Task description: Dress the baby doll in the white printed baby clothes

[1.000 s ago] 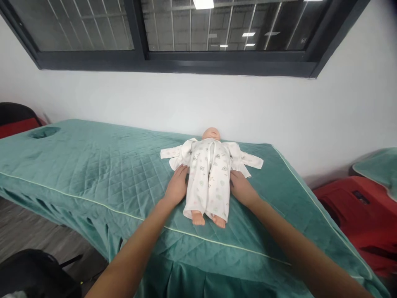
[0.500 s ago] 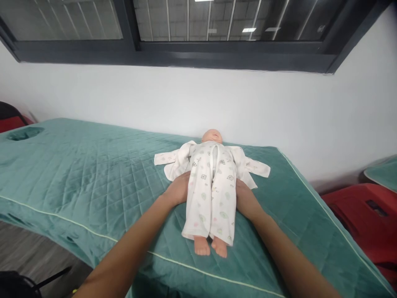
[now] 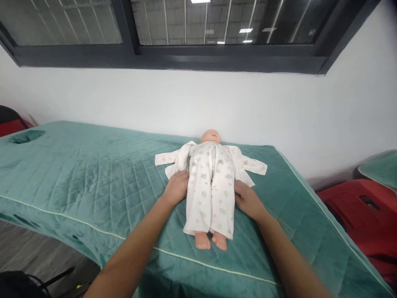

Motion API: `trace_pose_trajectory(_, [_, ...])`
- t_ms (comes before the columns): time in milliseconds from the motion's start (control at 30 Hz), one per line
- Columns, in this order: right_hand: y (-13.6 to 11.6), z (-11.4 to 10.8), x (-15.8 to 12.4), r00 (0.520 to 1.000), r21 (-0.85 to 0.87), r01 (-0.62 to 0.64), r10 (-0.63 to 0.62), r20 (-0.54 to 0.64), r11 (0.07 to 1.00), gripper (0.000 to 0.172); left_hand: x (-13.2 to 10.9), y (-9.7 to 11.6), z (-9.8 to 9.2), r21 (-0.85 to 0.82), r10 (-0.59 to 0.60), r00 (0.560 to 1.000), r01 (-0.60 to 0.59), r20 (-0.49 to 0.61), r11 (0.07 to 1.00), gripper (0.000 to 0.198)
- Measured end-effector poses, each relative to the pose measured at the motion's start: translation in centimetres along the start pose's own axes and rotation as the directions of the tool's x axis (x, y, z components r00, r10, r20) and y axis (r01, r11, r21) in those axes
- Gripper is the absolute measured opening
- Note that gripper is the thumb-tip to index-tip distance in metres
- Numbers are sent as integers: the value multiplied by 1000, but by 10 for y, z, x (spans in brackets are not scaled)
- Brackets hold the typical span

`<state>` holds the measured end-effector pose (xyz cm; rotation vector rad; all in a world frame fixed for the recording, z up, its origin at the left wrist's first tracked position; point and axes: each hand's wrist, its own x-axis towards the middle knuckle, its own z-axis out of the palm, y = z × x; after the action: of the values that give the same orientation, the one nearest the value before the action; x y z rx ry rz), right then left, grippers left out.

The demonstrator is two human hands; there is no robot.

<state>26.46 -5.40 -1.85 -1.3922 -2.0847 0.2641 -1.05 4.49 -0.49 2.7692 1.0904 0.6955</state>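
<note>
A baby doll [image 3: 211, 135] lies on its back on a green quilted bed cover, head toward the wall and bare feet toward me. White printed baby trousers [image 3: 203, 194] cover its legs and reach high up the torso. Beneath it a white baby jacket [image 3: 257, 166] is spread open with both sleeves stretched outward. My left hand [image 3: 176, 187] is closed at the left side edge of the trousers, beside the jacket's hem. At the opposite edge, my right hand [image 3: 248, 199] is closed on the trouser side. The fingertips of both hands are partly hidden by the cloth.
The green quilted bed [image 3: 93, 178] has a face hole [image 3: 27, 136] at its far left. Behind it rise a white wall [image 3: 124, 99] and a dark-framed window [image 3: 217, 58]. A red plastic chair [image 3: 356, 211] stands at the right. A black object [image 3: 18, 285] is at the lower left.
Both hands have drawn slightly outward from under the trousers' sides, so more of the fingers shows. The doll and clothes lie much as before; the view has shifted a little.
</note>
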Motion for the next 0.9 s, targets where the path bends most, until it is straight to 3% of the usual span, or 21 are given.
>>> trace_pose_trajectory(133, [-4, -3, -1, 1000, -40, -4, 5, 19, 999, 25, -16, 2, -2, 135, 29, 999, -25, -23, 990, 22])
trace_pose_trajectory(233, [-8, -6, -3, 999, -65, -13, 16, 46, 998, 22, -23, -1, -2, 69, -12, 998, 16, -61, 998, 21])
trace_pose_trajectory(300, [-8, -6, -5, 998, -62, -64, 65, 19, 996, 24, -22, -8, -1, -20, -109, 979, 107, -174, 994, 22])
trace_pose_trajectory(333, [-7, -7, -6, 992, -43, -123, 122, -21, 991, 27, -21, -12, -1, -59, -193, 948, 184, -252, 981, 22])
trace_pose_trajectory(400, [0, -6, -8, 939, 30, -304, 304, -161, 952, 32, -17, -21, 1, -121, -392, 832, 376, -393, 919, 23])
trace_pose_trajectory(467, [10, -6, -10, 802, 103, -495, 499, -329, 863, 33, -13, -27, 4, -155, -551, 707, 545, -443, 824, 25])
trace_pose_trajectory(500, [16, -6, -10, 726, 104, -573, 563, -394, 813, 33, -11, -29, 5, -153, -599, 670, 601, -439, 784, 26])
trace_pose_trajectory(567, [27, -6, -10, 629, 13, -698, 621, -467, 716, 36, -9, -30, 8, -115, -638, 649, 658, -414, 744, 30])
trace_pose_trajectory(667, [38, -4, -6, 609, -171, -778, 656, -446, 605, 46, -7, -28, 11, -43, -643, 657, 686, -394, 727, 34])
trace_pose_trajectory(733, [39, -4, -3, 602, -201, -791, 679, -421, 577, 46, -5, -27, 13, -3, -658, 642, 715, -394, 699, 36])
trace_pose_trajectory(833, [36, -6, -2, 602, -111, -780, 690, -402, 616, 30, -2, -26, 15, 61, -682, 604, 766, -413, 640, 41])
trace_pose_trajectory(900, [33, -9, -5, 554, 120, -749, 716, -425, 652, 22, 0, -26, 17, 93, -691, 586, 787, -423, 610, 44])
